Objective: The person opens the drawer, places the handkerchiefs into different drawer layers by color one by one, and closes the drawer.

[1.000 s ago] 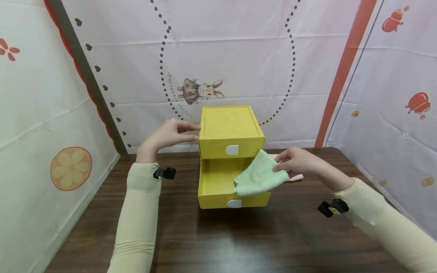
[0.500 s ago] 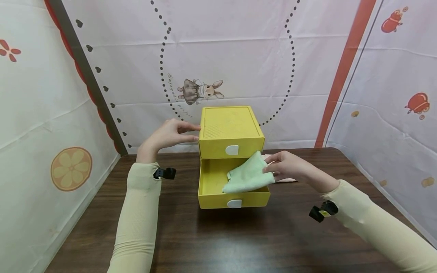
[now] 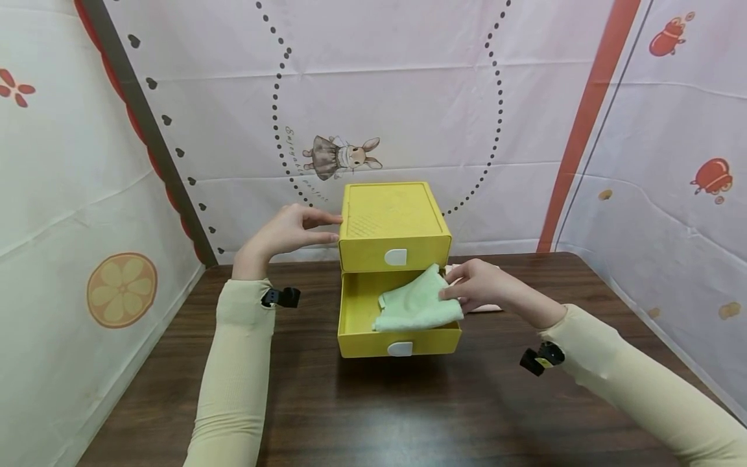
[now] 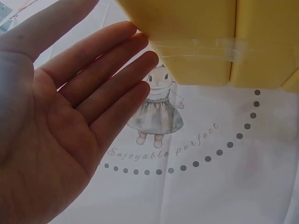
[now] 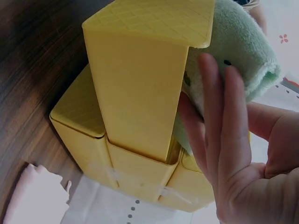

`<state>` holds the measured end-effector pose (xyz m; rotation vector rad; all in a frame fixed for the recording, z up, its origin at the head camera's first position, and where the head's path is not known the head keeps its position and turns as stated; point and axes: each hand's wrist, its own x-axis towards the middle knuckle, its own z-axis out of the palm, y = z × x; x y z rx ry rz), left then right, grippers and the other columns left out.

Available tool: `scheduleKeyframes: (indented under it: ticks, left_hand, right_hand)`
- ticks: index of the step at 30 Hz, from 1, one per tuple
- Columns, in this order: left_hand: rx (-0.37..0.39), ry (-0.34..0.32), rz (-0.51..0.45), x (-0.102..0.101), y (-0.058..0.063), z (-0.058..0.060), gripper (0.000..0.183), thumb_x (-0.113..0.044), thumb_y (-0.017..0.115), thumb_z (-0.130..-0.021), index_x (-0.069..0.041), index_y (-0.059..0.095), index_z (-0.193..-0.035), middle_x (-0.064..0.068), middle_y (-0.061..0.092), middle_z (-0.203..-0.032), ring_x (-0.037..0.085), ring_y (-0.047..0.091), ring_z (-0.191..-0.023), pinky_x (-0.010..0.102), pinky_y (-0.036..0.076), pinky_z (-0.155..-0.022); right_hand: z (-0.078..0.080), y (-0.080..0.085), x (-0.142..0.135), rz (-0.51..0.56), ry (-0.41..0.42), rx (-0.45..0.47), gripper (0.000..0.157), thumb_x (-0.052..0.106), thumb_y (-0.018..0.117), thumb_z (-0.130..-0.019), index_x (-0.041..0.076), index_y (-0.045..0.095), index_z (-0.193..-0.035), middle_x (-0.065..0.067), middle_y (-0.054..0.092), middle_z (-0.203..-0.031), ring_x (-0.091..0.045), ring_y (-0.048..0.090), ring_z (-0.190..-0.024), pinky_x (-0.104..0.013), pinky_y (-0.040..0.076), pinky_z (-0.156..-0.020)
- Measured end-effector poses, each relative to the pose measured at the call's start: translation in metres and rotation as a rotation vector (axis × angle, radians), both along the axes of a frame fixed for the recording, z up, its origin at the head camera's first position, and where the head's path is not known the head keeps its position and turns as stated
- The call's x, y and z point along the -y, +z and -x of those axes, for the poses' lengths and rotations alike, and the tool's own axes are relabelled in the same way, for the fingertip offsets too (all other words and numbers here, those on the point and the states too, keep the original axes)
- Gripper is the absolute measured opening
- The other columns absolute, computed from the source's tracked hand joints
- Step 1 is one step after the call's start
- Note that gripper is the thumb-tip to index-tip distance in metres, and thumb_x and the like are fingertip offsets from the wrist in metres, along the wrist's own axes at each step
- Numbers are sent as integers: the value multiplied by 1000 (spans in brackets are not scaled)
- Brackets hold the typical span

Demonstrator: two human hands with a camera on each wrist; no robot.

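A yellow drawer cabinet (image 3: 393,209) stands mid-table, its top drawer closed and a lower drawer (image 3: 364,345) pulled out. My left hand (image 3: 280,230) touches the cabinet's upper left side with its fingertips; in the left wrist view its fingers are straight and the palm is bare. A light green towel (image 3: 414,305) lies partly in the pulled-out drawer, draped toward its right front corner. My right hand (image 3: 484,285) pinches the towel's right side between thumb and fingers. In the right wrist view, the fingers press beside the drawer wall (image 5: 135,93) against the towel (image 5: 238,42).
A pale pink cloth-like thing (image 5: 39,198) lies on the dark wooden table (image 3: 397,421), right of the cabinet and partly behind my right hand in the head view. Printed white curtains (image 3: 397,97) enclose the table at the back and sides. Clear tape (image 4: 205,49) crosses the cabinet's side.
My right hand has moved left and slightly down, bringing the green towel farther over and into the pulled-out drawer. The left hand stays on the cabinet's side.
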<state>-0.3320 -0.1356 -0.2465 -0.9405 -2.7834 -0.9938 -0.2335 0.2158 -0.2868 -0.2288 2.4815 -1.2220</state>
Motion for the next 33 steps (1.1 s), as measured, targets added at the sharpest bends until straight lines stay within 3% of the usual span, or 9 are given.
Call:
scheduleKeyframes:
  ticks: [14,21,33]
  left_hand:
    - [2,-10,-10,1,0,1,44,-43,73,-80,-25,66,-120,0,65,-123,18,62,-107,40,50,-90]
    - [11,-16,-18,1,0,0,46,-42,74,-81,-23,66,-121,2,64,-124,21,61,-110,41,50,-92]
    - [10,-14,-11,1,1,0,45,-43,74,-80,-24,66,-121,0,65,-124,16,62,-108,40,50,-92]
  right_hand:
    - [-3,9,-2,-66,-3,-18,35,20,65,-89,-4,65,-114,-14,66,-105,-17,71,-75,-33,58,-68]
    - [-3,8,-3,-118,-11,-56,29,20,71,-85,-2,70,-104,-8,71,-86,-21,70,-70,-31,58,-64]
    - [5,-2,7,-152,-35,-149,20,19,72,-84,1,73,-95,-6,70,-79,-16,69,-67,-29,58,-62]
